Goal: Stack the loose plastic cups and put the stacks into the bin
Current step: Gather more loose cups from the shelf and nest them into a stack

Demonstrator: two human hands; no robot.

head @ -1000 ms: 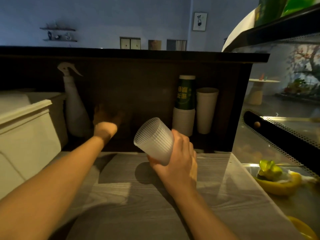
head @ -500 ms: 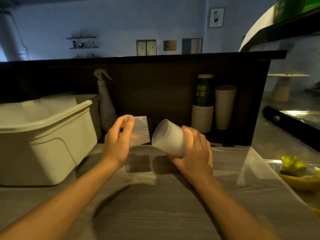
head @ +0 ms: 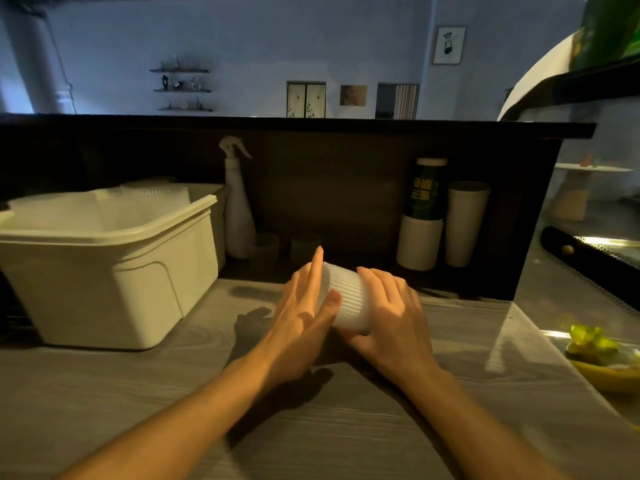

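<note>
A ribbed translucent cup stack (head: 347, 301) lies on its side in the air just above the grey counter (head: 346, 427). My right hand (head: 393, 315) grips its right end. My left hand (head: 300, 318) presses flat against its left end, fingers straight and thumb on the ribs. The cream plastic bin (head: 114, 271) stands at the left, with stacked ribbed cups (head: 156, 195) showing above its far rim. Two dim loose cups (head: 304, 247) stand in the dark recess behind my hands.
A white spray bottle (head: 237, 209) stands right of the bin. Tall paper cup stacks (head: 420, 216) fill the recess at the right. A glass display case and a yellow dish (head: 606, 370) border the counter's right edge.
My left hand brought a second cup from the recess to the one in my right hand; the two cups now sit together, and both hands have dropped closer to the counter.
</note>
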